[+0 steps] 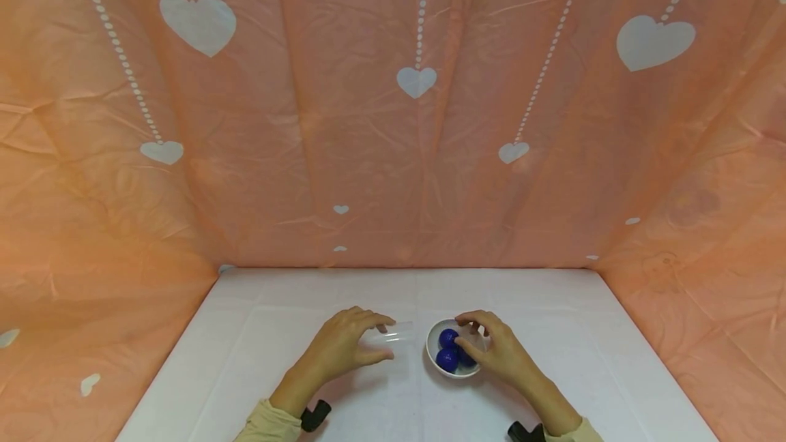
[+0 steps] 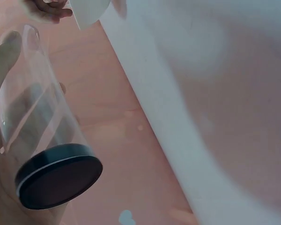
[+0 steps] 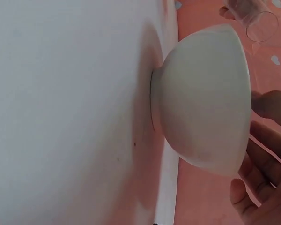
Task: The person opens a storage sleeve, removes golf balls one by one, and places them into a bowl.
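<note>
My left hand [image 1: 344,343] holds a clear plastic tube [image 1: 400,333] on its side above the table, thumb and fingers around it. In the left wrist view, a black cap [image 2: 61,180] covers one end of the tube. The other end, seen in the right wrist view, points toward the bowl. A white bowl [image 3: 203,103] stands upright to the right, with several shiny dark blue balls [image 1: 447,360] inside. Over its right side hovers my right hand [image 1: 502,352], thumb and fingers spread apart above the rim, partly covering the balls.
A white cloth [image 1: 295,299] covers the table under both hands. Orange curtains [image 1: 368,155] with white hearts enclose the back and both sides. Black wrist mounts [image 1: 316,416] sit below each hand.
</note>
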The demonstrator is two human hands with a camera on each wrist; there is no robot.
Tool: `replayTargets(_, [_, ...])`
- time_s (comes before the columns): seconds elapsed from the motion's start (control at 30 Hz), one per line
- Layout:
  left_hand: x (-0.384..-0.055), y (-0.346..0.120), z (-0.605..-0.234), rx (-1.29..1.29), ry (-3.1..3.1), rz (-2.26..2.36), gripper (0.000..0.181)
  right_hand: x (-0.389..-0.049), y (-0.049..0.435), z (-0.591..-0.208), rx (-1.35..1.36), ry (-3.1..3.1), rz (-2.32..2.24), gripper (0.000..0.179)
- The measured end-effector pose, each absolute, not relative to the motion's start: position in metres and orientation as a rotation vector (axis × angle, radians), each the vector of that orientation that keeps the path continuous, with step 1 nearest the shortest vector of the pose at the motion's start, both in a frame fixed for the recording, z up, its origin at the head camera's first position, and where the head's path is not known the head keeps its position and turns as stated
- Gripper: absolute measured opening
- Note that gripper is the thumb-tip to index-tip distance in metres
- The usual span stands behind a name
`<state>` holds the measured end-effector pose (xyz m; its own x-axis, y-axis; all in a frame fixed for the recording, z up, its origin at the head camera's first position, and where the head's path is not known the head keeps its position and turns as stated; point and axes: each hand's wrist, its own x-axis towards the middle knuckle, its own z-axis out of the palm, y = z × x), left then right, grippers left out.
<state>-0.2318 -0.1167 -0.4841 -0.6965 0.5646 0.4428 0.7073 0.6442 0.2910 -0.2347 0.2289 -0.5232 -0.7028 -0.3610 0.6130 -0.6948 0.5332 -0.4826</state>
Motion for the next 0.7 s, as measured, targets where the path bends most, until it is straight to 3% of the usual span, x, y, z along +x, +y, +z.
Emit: replayTargets(0.7, [-0.236, -0.13, -0.495, -0.835, -2.683, -0.917, 0.047, -0.232, 0.249, -0.518, 0.727, -2.288, 1.011, 0.039])
